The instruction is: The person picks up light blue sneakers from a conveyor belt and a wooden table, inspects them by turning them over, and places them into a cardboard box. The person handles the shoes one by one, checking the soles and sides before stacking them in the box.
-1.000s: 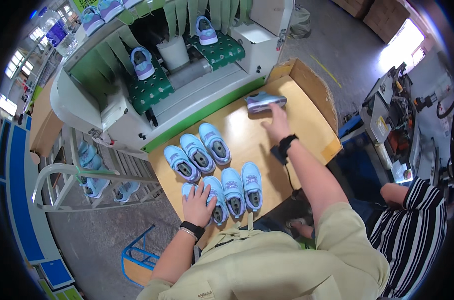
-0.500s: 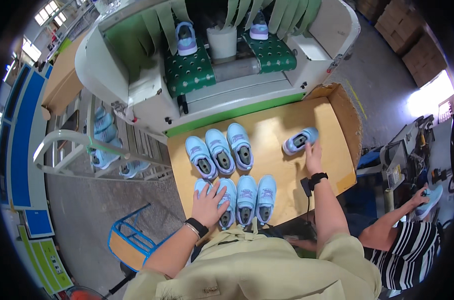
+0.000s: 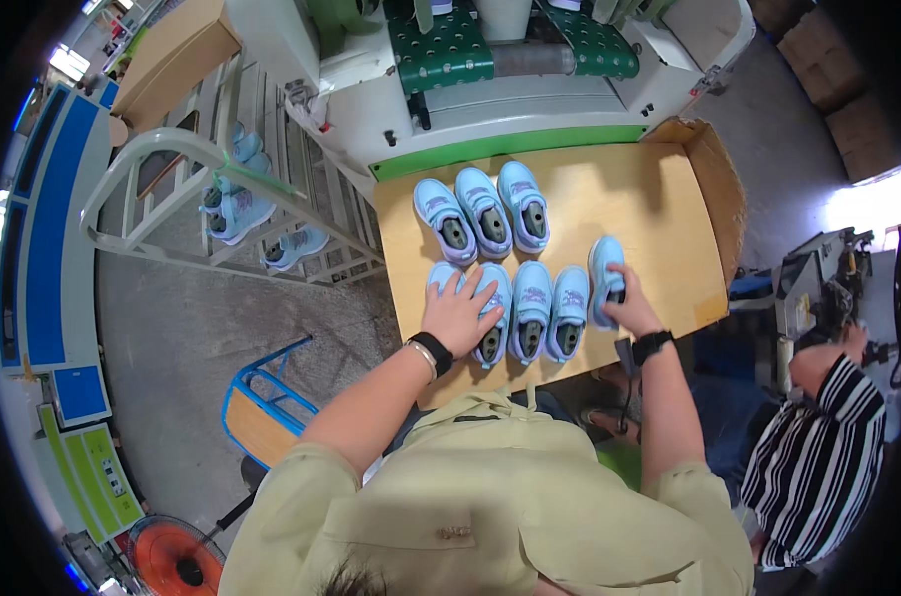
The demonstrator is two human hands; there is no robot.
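On the wooden tabletop (image 3: 659, 204), light blue children's sneakers with dark inserts in their openings stand in two rows. Three make up the far row, among them a middle sneaker (image 3: 480, 194). My left hand (image 3: 454, 316) lies with fingers spread over the two leftmost sneakers of the near row, partly hiding them. To its right stand two more, one sneaker (image 3: 531, 288) beside another (image 3: 571, 290). At the right end of that row, my right hand (image 3: 633, 306) grips a sneaker (image 3: 602, 263) by its heel end, toe pointing away from me.
Beyond the table is a machine with a green perforated conveyor belt (image 3: 441, 55). A metal rack (image 3: 162, 139) holding more sneakers stands at left, above a blue-framed stool (image 3: 257, 422). Cardboard (image 3: 717, 189) edges the table's right side. A co-worker in a striped top (image 3: 818, 467) sits at right.
My right hand has brought its sneaker nearer, to the near row's right end, and turned its toe away from me. The left hand stays on the leftmost sneakers. The whole view has shifted.
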